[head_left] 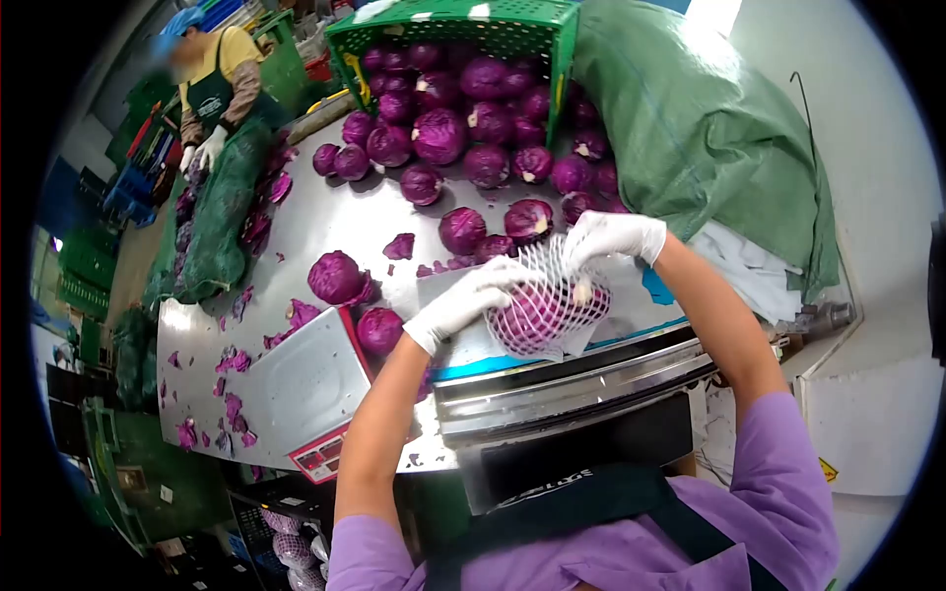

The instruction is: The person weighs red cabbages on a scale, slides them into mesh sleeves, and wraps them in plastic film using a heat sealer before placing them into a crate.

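Observation:
A purple cabbage (pixel 530 320) sits inside a white foam net sleeve (pixel 554 286) near the front edge of the table. My left hand (pixel 475 298), in a white glove, has its fingers closed on the net's upper left side. On the right, my gloved right hand (pixel 611 239) pinches the net's upper right part. A pale cut stem shows through the mesh between the hands. Loose cabbages (pixel 463 230) lie just behind them, and another cabbage (pixel 379 331) is left of my left forearm.
A green crate (pixel 453 14) tipped on its side spills cabbages at the back. A scale (pixel 305 379) is at front left, a green sack (pixel 690 128) at right. Leaf scraps lie at left. A co-worker (pixel 225 84) stands behind net bags (pixel 222 222) at far left.

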Motion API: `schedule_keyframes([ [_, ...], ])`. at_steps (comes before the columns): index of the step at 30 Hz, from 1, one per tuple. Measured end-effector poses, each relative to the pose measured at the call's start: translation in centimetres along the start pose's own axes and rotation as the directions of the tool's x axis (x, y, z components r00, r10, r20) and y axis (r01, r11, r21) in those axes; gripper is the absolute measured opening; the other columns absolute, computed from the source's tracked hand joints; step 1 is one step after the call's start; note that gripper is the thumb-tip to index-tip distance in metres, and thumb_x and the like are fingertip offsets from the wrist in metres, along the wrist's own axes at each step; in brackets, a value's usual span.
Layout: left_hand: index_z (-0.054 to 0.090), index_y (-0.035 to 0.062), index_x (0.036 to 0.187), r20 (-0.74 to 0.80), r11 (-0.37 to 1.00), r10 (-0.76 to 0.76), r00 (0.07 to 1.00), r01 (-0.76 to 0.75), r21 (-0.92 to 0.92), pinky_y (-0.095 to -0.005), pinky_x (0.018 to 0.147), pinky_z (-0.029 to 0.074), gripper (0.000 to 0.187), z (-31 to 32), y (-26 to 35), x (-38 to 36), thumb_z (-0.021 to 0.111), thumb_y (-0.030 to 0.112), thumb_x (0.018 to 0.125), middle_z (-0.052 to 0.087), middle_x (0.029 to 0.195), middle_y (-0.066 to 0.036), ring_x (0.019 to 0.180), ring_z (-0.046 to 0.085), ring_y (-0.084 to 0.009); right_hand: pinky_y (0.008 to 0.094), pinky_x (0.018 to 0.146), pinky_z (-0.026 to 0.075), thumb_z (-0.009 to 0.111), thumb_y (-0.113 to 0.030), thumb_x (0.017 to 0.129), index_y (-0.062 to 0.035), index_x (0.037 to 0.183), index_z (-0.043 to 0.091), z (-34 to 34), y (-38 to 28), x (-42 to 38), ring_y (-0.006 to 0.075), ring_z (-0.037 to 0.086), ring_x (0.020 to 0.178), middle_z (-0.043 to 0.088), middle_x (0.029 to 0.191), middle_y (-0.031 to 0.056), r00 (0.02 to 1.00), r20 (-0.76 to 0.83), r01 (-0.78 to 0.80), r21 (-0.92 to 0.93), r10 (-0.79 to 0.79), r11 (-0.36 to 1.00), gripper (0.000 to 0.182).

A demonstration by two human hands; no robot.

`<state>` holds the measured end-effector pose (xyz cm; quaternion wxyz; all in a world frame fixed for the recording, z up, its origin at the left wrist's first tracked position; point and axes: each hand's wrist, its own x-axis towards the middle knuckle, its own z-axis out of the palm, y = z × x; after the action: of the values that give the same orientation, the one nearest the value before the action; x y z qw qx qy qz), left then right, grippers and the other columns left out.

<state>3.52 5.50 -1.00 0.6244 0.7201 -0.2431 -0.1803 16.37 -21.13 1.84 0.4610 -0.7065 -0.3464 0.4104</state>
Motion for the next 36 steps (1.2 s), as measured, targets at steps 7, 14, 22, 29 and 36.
schedule_keyframes([
  [7, 0.066, 0.0011, 0.121, 0.068, 0.991, -0.134, 0.989, 0.136, -0.015, -0.0357, 0.109, 0.034, 0.036, 3.5, 1.6, 2.2, 0.058, 0.019, 0.090, 0.059, 0.123, -0.012, 0.120, 0.050, -0.0237, 0.0243, 0.082, 0.050, 0.073, -0.001, 0.075, 0.0002, 0.108, 0.068, -0.5, 1.0, -2.3, 0.0065, 0.061, 0.087, 0.070, 0.093, 0.0006, 0.957, 0.290, -0.111, 0.262, 0.032, 0.959, 0.034],
  [14, 0.067, 0.0015, 0.109, -0.639, 0.978, -0.145, 0.756, 0.207, 0.023, -0.0323, 0.089, 0.045, 0.030, 5.0, -1.2, 4.5, 0.065, 0.027, 0.093, 0.063, 0.103, -0.009, 0.097, 0.058, -0.0182, 0.0357, 0.112, 0.038, 0.081, -0.015, 0.074, 0.0022, 0.147, 0.036, -1.5, 2.1, -3.5, 0.0285, 0.048, 0.132, 0.052, 0.141, 0.0184, 0.996, 0.069, 0.064, 0.002, -0.064, 0.998, 0.087],
  [22, 0.047, 0.0058, 0.140, -0.241, 0.637, -0.731, 0.639, 0.511, -0.578, -0.0429, 0.087, 0.052, 0.077, 6.9, 3.3, 0.6, 0.052, 0.065, 0.092, 0.061, 0.124, -0.015, 0.104, 0.062, -0.0235, 0.0308, 0.085, 0.055, 0.061, -0.038, 0.096, 0.0012, 0.139, 0.047, 5.1, 1.9, -10.3, 0.0156, 0.062, 0.106, 0.063, 0.122, 0.0102, 0.914, -0.256, -0.170, 0.464, 0.316, 0.869, 0.060],
  [29, 0.052, 0.0040, 0.125, -0.370, 0.971, -0.231, 0.900, 0.192, -0.139, -0.0326, 0.100, 0.046, 0.058, 7.2, 3.7, 2.6, 0.081, 0.019, 0.077, 0.061, 0.118, -0.008, 0.106, 0.059, -0.0162, 0.0300, 0.085, 0.053, 0.074, -0.031, 0.088, 0.0012, 0.123, 0.057, 6.0, 1.7, -8.0, 0.0135, 0.063, 0.094, 0.064, 0.111, 0.0087, 0.840, -0.482, 0.141, 0.637, 0.249, 0.758, 0.050],
  [36, 0.043, 0.0062, 0.135, -0.083, 0.794, 0.042, 0.996, 0.018, 0.607, -0.0430, 0.110, 0.037, 0.086, 5.5, 4.0, 3.2, 0.085, 0.022, 0.061, 0.050, 0.134, -0.016, 0.128, 0.044, -0.0334, 0.0376, 0.105, 0.043, 0.075, -0.014, 0.074, -0.0018, 0.126, 0.056, 6.1, 2.6, -7.2, 0.0300, 0.056, 0.118, 0.059, 0.125, 0.0167, 0.794, -0.470, 0.226, -0.361, -0.386, 0.905, 0.056],
])
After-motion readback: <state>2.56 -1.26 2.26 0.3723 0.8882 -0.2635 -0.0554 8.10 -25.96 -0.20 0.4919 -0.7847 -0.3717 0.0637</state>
